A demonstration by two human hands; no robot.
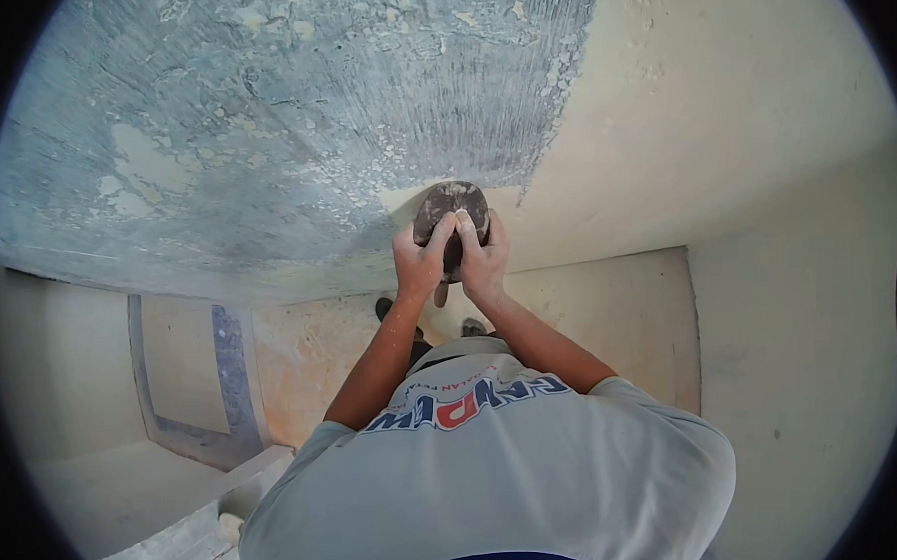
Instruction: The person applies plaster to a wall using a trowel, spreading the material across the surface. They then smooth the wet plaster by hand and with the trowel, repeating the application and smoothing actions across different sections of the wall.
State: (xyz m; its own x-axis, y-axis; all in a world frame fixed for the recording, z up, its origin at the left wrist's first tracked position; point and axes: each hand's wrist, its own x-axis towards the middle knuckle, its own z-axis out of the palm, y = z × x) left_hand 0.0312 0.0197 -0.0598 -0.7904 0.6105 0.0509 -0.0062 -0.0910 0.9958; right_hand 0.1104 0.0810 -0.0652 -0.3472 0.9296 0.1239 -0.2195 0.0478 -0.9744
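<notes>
A dark oval pad (454, 196) with pale dust marks is pressed up at the wall, at the lower edge of its blue-grey rough patch (377, 87). My left hand (418, 257) grips the pad's left side, thumb laid over its face. On the other side my right hand (483, 262) holds it the same way, the two thumbs meeting near the middle. White dust coats the fingers of both hands. Below the hands a narrow brownish end (441, 295) sticks out. The fingers behind the pad are hidden.
Smooth cream wall (655, 139) adjoins the rough patch on the right. My shoes (473, 327) stand on the dusty floor (578, 296). A doorway-like recess with a blue-marked frame (233, 366) is at the left, and a pale ledge (182, 541) lies at lower left.
</notes>
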